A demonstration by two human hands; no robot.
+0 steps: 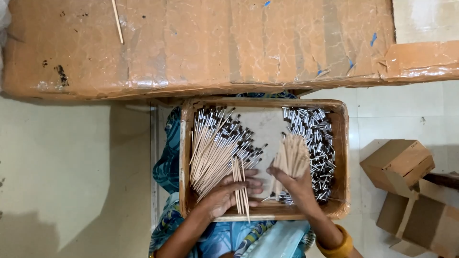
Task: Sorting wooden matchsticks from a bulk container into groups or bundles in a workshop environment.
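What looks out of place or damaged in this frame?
One lone wooden stick lies on the big taped cardboard board, apart from the sticks in the tray. The board's tape is wrinkled and stained, with a dark mark near its left end. The left hand and right hand each hold sticks over the tray.

One tray (342,143), two stick piles (215,148), two hands (224,193), several small boxes (397,162)
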